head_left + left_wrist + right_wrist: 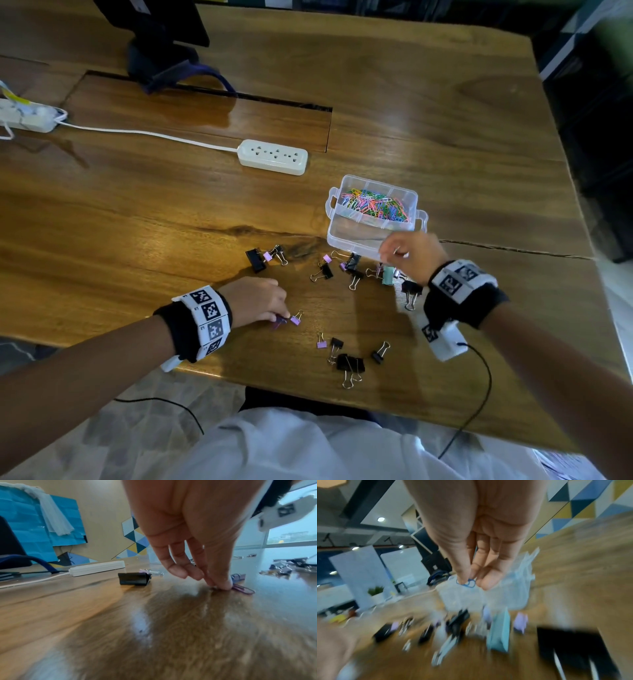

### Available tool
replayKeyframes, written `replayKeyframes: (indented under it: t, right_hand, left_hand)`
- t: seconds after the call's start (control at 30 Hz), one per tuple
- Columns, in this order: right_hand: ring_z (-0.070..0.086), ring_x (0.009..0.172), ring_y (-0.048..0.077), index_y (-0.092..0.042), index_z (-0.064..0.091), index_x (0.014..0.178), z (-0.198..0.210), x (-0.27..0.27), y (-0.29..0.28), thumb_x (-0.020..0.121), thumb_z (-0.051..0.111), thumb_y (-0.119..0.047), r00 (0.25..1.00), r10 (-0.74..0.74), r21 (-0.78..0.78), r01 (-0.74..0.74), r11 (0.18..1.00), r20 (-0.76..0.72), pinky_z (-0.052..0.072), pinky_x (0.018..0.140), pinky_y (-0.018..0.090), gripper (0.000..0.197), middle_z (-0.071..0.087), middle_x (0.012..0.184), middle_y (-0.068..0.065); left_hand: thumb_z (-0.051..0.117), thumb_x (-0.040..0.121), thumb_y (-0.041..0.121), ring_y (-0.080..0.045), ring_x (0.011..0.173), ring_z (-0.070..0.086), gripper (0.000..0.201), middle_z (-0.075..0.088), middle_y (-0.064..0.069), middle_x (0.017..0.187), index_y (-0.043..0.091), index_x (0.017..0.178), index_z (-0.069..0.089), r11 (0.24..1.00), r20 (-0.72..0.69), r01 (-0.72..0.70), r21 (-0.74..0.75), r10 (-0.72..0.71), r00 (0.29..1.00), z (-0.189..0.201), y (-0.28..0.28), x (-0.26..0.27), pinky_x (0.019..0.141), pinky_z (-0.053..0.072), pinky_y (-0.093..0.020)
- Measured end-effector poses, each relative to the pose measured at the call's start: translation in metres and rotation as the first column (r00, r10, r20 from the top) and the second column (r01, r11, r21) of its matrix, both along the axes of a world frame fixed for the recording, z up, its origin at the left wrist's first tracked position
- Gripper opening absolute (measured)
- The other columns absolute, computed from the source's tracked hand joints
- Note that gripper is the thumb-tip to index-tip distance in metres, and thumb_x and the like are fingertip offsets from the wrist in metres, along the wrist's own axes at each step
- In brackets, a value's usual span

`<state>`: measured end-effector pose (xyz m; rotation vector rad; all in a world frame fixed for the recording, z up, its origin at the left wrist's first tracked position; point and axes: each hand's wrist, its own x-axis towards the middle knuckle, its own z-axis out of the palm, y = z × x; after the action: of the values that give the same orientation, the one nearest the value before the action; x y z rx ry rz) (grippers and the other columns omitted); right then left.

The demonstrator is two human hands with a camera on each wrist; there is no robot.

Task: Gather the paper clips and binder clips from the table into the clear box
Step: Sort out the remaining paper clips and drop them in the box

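Two hands work low in the frame. Left hand (pixel 255 299) pinches a purple paper clip (pixel 242 589) against the wooden table (pixel 137 219). Right hand (pixel 412 255) holds a blue paper clip (pixel 467 584) in its fingertips just beside the clear box (pixel 373 219), right of centre. Binder clips (pixel 349 365) lie scattered between the hands.

A glossy wooden counter (pixel 144 212) is seen, crossed by a dark seam. On it are set a white power strip (pixel 272 157) with its cord, a clear box (pixel 346 236) (coloured paper clips (pixel 375 204) in its far compartment), scattered black and lilac binder clips (pixel 349 364), a mint clip (pixel 388 275) and a purple paper clip (pixel 243 589).
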<state>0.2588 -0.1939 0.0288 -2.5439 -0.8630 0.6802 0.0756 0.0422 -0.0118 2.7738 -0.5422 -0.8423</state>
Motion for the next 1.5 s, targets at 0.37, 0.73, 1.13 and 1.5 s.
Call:
replayKeyframes:
  t: [0.37, 0.73, 1.13, 1.5]
  right_hand:
    - [0.057, 0.077, 0.013, -0.011, 0.068, 0.085, 0.021, 0.072, 0.009, 0.083, 0.064, -0.009, 0.959, -0.247, 0.095, 0.235, 0.967, 0.137, 0.04, 0.072, 0.02, 0.005, 0.064, 0.083, 0.001]
    - [0.057, 0.073, 0.005, -0.017, 0.064, 0.079, 0.005, 0.085, 0.037, 0.084, 0.05, -0.001, 0.968, -0.227, 0.072, 0.22, 0.973, 0.111, 0.033, 0.047, -0.001, 0.022, 0.067, 0.09, -0.004]
    - [0.059, 0.09, 0.014, -0.018, 0.064, 0.102, -0.007, 0.038, -0.011, 0.087, 0.056, -0.021, 0.978, 0.115, -0.045, -0.109, 0.993, 0.171, 0.048, 0.084, 0.025, 0.018, 0.065, 0.109, 0.001]
    - [0.061, 0.098, 0.024, -0.01, 0.063, 0.109, -0.025, 0.013, -0.034, 0.088, 0.053, -0.007, 0.98, 0.085, -0.006, -0.085, 0.996, 0.182, 0.039, 0.083, 0.021, 0.024, 0.065, 0.109, 0.007]
  left_hand:
    - [0.042, 0.098, 0.028, -0.013, 0.101, 0.049, 0.023, 0.052, 0.002, 0.109, 0.017, 0.108, 0.058, 0.999, 0.026, 0.037, 0.027, -0.037, 0.999, -0.008, 0.003, -0.008, 0.081, 0.043, -0.023]
    - [0.057, 0.088, 0.023, -0.012, 0.083, 0.052, 0.009, 0.056, 0.003, 0.091, 0.015, 0.088, 0.061, 0.928, 0.031, -0.292, -0.231, 0.307, 0.951, 0.013, -0.005, 0.049, 0.072, 0.04, -0.019]
    - [0.062, 0.086, 0.016, -0.019, 0.092, 0.064, 0.013, 0.07, -0.005, 0.098, 0.008, 0.093, 0.068, 0.752, 0.227, -0.539, -0.378, 0.64, 0.734, 0.043, -0.039, 0.169, 0.082, 0.051, -0.028]
    - [0.051, 0.094, 0.008, -0.021, 0.104, 0.065, 0.025, 0.066, -0.01, 0.12, 0.005, 0.114, 0.066, 0.606, 0.116, -0.662, -0.442, 0.77, 0.628, 0.027, -0.049, 0.2, 0.088, 0.048, -0.025]
